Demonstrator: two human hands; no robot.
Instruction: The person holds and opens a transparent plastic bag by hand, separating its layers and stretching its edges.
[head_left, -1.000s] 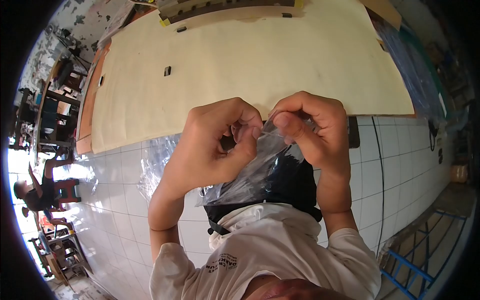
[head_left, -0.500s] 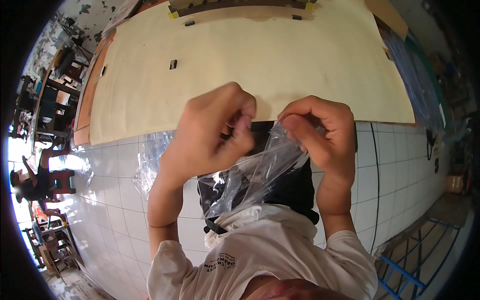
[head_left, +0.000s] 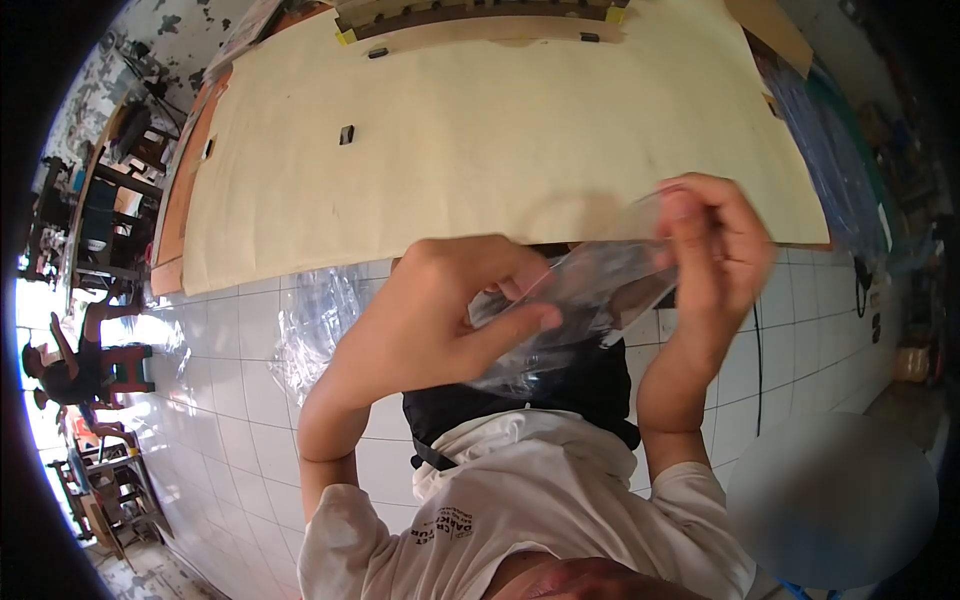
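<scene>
A clear, crinkled plastic bag stretches between my two hands above my lap. My right hand pinches its upper right edge between thumb and fingers, over the near edge of the paper-covered table. At the bag's left side is my left hand, its thumb and curled fingers apart, with plastic between them. Whether the left fingers press on the film is hard to make out. Black cloth shows through and below the bag.
Small black blocks lie on the paper. A long dark fixture stands at the far edge. More clear plastic hangs at the left, blue plastic at the right. Another person sits far left.
My right hand has moved right and up, drawing the plastic with it. My left hand has shifted right and slightly down, its thumb now further from the fingers. A blurred round patch has appeared lower right.
</scene>
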